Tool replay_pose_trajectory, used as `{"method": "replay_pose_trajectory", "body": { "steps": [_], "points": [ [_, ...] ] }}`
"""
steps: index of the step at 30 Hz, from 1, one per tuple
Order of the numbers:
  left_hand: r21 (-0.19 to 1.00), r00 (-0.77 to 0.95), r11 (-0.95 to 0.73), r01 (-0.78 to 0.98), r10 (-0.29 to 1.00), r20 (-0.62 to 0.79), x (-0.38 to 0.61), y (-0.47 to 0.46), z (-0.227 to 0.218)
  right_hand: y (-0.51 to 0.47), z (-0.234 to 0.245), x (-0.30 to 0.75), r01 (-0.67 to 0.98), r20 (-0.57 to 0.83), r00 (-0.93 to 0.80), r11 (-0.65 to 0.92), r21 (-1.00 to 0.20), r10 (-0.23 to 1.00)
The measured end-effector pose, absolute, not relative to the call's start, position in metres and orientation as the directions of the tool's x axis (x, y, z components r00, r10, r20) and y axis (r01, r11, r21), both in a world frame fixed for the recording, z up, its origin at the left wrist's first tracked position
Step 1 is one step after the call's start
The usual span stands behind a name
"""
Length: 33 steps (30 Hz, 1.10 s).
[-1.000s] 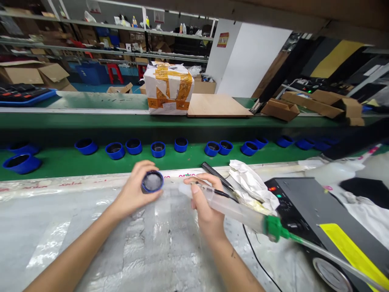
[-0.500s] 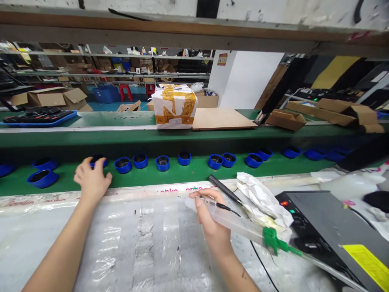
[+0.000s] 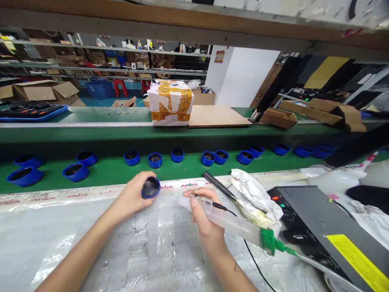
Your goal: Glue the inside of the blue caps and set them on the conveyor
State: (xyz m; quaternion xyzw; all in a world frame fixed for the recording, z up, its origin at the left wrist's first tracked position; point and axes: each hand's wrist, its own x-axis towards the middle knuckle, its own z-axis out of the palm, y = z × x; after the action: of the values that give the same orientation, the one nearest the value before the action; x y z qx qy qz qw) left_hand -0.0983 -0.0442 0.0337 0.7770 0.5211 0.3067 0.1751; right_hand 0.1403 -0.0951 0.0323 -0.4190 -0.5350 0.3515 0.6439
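Note:
My left hand [image 3: 135, 194] is closed round a blue ring-shaped cup with a dark inside [image 3: 151, 187], its opening tilted toward me above the front edge of the bench. In my right hand [image 3: 206, 215] lies a translucent glue-dispensing syringe [image 3: 234, 227] with a green cap [image 3: 268, 241] and a hose at its back end. Its tip points left toward the cup, with a gap between them. A small switch with a black cable [image 3: 219, 206] sits on the barrel under my thumb. Several similar blue cups [image 3: 154, 160] stand on the green belt [image 3: 170, 172] behind.
A grey control box [image 3: 328, 231] with lit lamps stands at the right. Beside it lie crumpled white paper [image 3: 253, 192] and a black-handled tool [image 3: 219, 184]. A taped white parcel [image 3: 171, 103] rests beyond the belt. Clear film covers the worktop [image 3: 164, 259].
My left hand has come from the belt toward the right and nearer to me, now with a blue cup in it. My right hand keeps its hold on the syringe. The view has shifted slightly.

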Motion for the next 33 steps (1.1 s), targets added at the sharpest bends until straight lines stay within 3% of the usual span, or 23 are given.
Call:
{"method": "replay_pose_trajectory", "body": {
  "steps": [8,33],
  "points": [
    [0.728,0.394,-0.42,0.541,0.892,0.222,-0.053,-0.064,0.011,-0.09,0.032,0.136,-0.082,0.468,0.102,0.476,-0.876,0.878],
    [0.724,0.453,-0.449,0.524,0.867,0.21,-0.055,-0.067,0.018,-0.09,0.035,0.137,-0.032,0.48,0.093,0.484,-0.874,0.872]
  ]
}}
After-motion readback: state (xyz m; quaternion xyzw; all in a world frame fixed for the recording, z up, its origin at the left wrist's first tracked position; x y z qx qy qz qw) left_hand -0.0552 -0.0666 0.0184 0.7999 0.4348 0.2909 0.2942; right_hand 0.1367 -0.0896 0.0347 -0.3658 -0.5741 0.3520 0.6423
